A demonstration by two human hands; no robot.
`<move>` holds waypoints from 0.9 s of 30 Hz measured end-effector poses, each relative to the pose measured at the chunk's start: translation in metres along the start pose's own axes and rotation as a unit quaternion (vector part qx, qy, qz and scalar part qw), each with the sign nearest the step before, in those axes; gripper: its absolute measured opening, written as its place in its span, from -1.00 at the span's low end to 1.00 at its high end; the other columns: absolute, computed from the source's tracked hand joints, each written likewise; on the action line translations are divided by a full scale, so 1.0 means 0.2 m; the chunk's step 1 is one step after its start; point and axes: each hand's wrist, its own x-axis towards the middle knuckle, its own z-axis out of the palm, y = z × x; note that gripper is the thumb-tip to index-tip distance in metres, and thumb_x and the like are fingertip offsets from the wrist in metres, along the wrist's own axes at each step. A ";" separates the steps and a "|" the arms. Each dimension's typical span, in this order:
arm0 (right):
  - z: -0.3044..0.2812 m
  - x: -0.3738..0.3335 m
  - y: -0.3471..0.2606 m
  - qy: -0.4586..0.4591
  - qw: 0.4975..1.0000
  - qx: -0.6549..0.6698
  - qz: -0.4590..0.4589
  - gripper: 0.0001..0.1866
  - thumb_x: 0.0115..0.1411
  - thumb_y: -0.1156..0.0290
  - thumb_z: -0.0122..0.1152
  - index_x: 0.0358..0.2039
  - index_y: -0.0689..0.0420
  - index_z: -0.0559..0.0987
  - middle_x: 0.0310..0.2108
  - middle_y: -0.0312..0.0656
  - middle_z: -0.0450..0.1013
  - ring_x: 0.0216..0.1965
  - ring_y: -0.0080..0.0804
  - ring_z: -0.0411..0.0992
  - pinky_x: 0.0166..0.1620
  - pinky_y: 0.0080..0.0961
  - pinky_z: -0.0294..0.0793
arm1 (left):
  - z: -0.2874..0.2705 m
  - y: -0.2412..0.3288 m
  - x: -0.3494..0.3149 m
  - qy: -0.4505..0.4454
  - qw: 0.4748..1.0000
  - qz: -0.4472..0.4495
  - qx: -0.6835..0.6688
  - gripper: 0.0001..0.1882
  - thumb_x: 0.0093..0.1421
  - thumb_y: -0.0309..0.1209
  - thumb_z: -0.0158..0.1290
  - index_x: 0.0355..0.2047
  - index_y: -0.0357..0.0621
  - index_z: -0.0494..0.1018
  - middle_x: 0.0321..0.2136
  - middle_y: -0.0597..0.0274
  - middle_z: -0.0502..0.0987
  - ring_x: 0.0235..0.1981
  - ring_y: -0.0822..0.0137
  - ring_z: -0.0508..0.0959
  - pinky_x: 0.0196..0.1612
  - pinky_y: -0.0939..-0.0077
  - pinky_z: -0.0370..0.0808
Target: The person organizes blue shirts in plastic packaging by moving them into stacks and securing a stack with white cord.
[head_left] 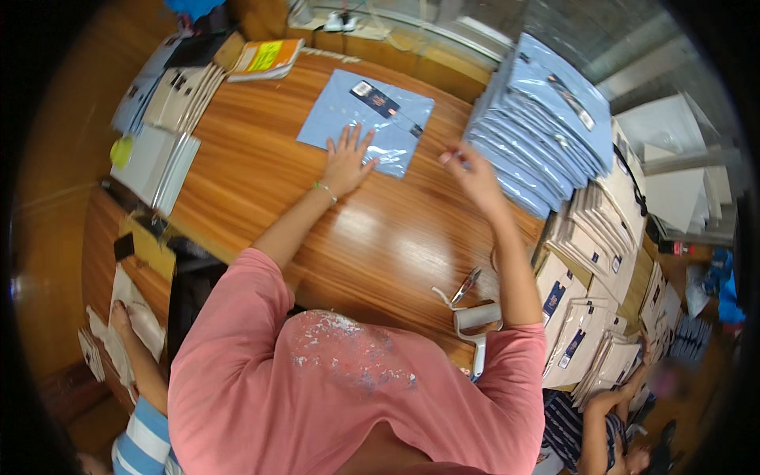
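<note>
The bagged blue shirt lies upper centre, long axis dipping rightward; the left hand, nearer, spreads wide on its lower edge; the right hand, half-curled, hovers apart rightward, seemingly empty.

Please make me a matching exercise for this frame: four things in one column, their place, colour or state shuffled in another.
1. Left hand
2. Right hand
3. Stack of bagged shirts beside the right hand
4. Booklet at the table's far edge

A. Orange and yellow
B. Fingers spread on the single bagged shirt
C. Blue
D. Fingers curled

Pairs: 1-B, 2-D, 3-C, 4-A
</note>
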 end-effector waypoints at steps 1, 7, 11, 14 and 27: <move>0.19 -0.02 0.15 -0.005 0.998 0.063 0.013 -0.53 0.08 0.24 0.13 -0.08 0.30 0.39 -0.16 0.02 0.36 -0.26 -0.26 0.38 -0.14 -0.45 0.35 | -0.02 0.06 -0.10 -0.009 1.000 -0.009 -0.008 -0.33 0.14 0.03 -0.19 0.20 0.06 -0.01 0.21 0.00 -0.09 0.23 -0.06 -0.14 0.09 -0.31 -0.15; 0.80 -0.36 0.17 0.044 0.905 0.328 0.266 -0.58 0.10 0.32 0.08 -0.08 0.31 0.37 -0.24 -0.12 0.39 -0.36 -0.45 0.40 -0.24 -0.59 0.40 | -0.15 0.19 -0.79 -0.035 0.979 -0.094 -0.180 -0.36 0.14 -0.06 -0.12 0.18 -0.02 0.03 0.21 -0.01 -0.10 0.25 -0.02 -0.23 0.11 -0.28 -0.29; 0.93 -0.57 0.12 0.035 0.820 0.494 0.286 -0.81 0.13 0.41 -0.01 -0.25 0.17 0.45 -0.35 -0.26 0.45 -0.38 -0.56 0.40 -0.29 -0.62 0.40 | -0.31 0.16 -1.09 -0.060 0.939 -0.069 -0.332 -0.36 0.14 -0.18 -0.06 0.16 -0.16 0.04 0.19 -0.09 -0.07 0.25 -0.01 -0.16 0.16 -0.15 -0.24; 0.96 -0.65 0.06 0.077 0.735 0.617 0.272 -0.70 0.16 0.33 -0.03 -0.10 0.14 0.36 -0.21 -0.22 0.42 -0.19 -0.44 0.40 -0.09 -0.48 0.38 | -0.40 0.05 -1.26 0.071 0.844 -0.061 -0.528 -0.41 0.14 -0.30 -0.04 0.13 -0.24 0.06 0.17 -0.10 -0.01 0.22 0.03 -0.05 0.21 0.15 -0.13; 1.31 -0.58 0.08 0.260 0.752 0.595 0.115 -0.52 0.16 0.55 -0.11 0.10 0.03 0.10 0.05 -0.07 0.18 0.05 -0.11 0.20 -0.01 -0.03 0.33 | -0.27 -0.70 -2.27 0.185 0.776 -0.324 -0.508 -0.50 0.18 -0.46 -0.08 0.10 -0.13 0.03 -0.08 0.11 0.29 -0.17 0.35 0.36 -0.05 0.52 0.29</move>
